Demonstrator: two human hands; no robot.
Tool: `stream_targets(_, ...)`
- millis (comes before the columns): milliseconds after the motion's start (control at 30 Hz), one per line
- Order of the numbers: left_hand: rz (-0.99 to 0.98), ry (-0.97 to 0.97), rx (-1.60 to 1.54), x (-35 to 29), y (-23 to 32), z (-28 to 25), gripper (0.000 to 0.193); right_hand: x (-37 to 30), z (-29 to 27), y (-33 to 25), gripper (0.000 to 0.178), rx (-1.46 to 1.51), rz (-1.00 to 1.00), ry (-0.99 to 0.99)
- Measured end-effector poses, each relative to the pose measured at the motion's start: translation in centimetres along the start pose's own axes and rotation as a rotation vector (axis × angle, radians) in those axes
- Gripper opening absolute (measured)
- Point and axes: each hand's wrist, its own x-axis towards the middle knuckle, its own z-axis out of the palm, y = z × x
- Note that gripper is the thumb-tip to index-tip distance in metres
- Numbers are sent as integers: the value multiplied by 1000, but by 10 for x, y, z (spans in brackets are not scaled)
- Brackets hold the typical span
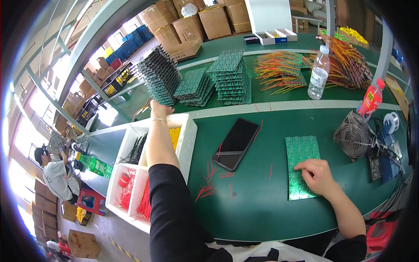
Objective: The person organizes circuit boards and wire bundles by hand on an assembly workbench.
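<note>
I see the left hand (160,111) at the foot of the tall dark-green circuit-board stack (160,76); I cannot tell its grip. Well to the right, one flat, shiny green rectangular board (302,150) lies on the green tabletop (257,205), long axis pointing away from me; the nearer right hand (317,177) touches it, half-curled, forefinger extended, any hold unclear.
</note>
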Motion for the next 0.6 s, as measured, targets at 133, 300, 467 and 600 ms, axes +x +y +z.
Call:
stream_targets(133, -157, -32, -43, 27, 3, 3, 86, 2, 1, -2, 18, -8, 27, -37)
stream_targets(300, -201, 9, -101, 33, 12, 7, 87, 3, 3, -1, 18, 7, 26, -17)
stream_targets(467, -141, 133, -54, 30, 10, 8, 80, 3, 4, 3, 19, 4, 24, 8)
stream_targets(600, -5, 229, 8, 27, 5, 13, 63, 3, 5, 4, 19, 7, 4, 20)
